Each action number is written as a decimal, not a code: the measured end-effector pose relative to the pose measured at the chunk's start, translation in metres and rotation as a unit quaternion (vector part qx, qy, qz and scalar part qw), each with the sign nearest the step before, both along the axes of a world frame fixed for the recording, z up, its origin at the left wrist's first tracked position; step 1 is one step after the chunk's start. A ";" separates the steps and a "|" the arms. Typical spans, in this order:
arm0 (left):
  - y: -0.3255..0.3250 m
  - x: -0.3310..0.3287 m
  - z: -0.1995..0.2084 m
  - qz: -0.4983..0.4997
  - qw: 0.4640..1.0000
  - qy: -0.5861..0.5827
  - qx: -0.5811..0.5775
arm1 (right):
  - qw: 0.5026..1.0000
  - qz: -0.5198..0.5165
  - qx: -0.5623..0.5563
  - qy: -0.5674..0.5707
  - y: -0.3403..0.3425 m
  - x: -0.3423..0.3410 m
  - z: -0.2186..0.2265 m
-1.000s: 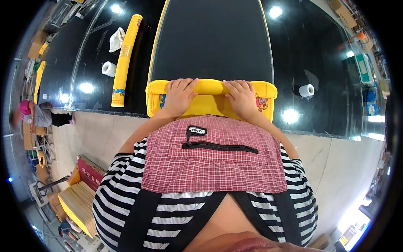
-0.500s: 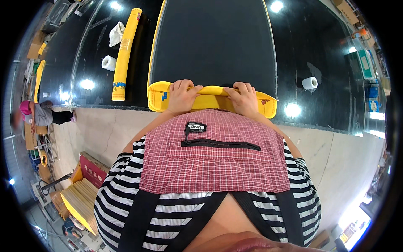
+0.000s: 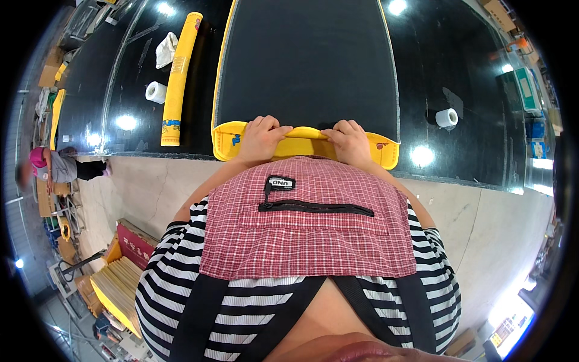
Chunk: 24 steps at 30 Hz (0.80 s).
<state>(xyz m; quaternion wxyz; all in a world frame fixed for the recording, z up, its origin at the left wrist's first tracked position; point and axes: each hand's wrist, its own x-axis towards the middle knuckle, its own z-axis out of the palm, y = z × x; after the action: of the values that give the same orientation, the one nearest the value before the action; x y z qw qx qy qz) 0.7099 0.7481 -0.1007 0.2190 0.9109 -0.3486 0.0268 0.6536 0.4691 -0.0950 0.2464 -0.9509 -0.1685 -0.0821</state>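
A long yellow mat [image 3: 304, 66] lies face down on the black table, its dark grey underside up. Its near end is turned up and curls over, so the yellow printed face shows along the table's front edge. My left hand [image 3: 263, 140] grips this curled edge left of the middle, fingers bent over it. To the right of the middle, my right hand [image 3: 351, 143] holds the same edge with fingers curled and the thumb toward the centre. A short stretch of the yellow curl runs between my two thumbs. The undersides of both hands are hidden.
Left of the mat lies a rolled yellow mat [image 3: 181, 81], beside a white roll of tape [image 3: 156, 92] and a crumpled white cloth or bag [image 3: 166, 50]. Another white roll [image 3: 446, 118] stands on the right. A person [image 3: 60, 166] is at the far left, near the table [image 3: 482, 145].
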 end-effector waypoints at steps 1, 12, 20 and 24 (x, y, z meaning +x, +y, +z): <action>0.001 0.002 0.000 -0.001 1.000 0.014 -0.001 | 1.000 -0.004 0.013 0.006 0.000 0.001 0.000; -0.019 0.027 0.035 0.077 0.969 0.233 0.020 | 0.952 -0.115 0.096 0.266 0.003 0.036 0.022; -0.025 0.021 0.040 0.133 0.976 0.170 0.034 | 0.975 -0.130 0.079 0.162 0.003 0.034 0.028; -0.006 0.012 0.003 0.072 0.997 -0.017 0.010 | 0.998 -0.015 -0.007 0.058 -0.013 0.025 -0.003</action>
<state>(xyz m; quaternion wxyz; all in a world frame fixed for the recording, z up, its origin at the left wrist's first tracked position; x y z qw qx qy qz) 0.7215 0.7416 -0.0976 0.2013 0.9353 -0.2859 0.0544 0.6782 0.4563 -0.0983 0.2479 -0.9581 -0.1403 -0.0297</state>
